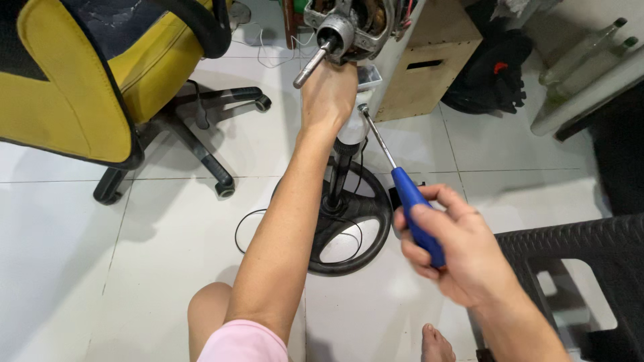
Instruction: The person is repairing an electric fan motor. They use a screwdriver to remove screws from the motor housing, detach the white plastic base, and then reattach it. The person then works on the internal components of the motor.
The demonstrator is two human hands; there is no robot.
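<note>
White tiled floor [100, 268], fan stand base [349, 228] at centre. Fan motor [349, 27] is steadied by left hand [327, 97], grip wrapped under housing. Blue screwdriver [412, 208] is clenched in right hand [456, 255], tip angled up twd motor underside.

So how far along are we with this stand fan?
Done: the motor is bare, its shaft exposed with no blades or guard. In hand: left hand steadies the neck beneath; right hand holds the blue screwdriver, tip at the neck. Left: any screws there, unseen.

Bare forearms and hands, a pink garment hem [243, 342] near the knee, bare foot [437, 343] below.
</note>
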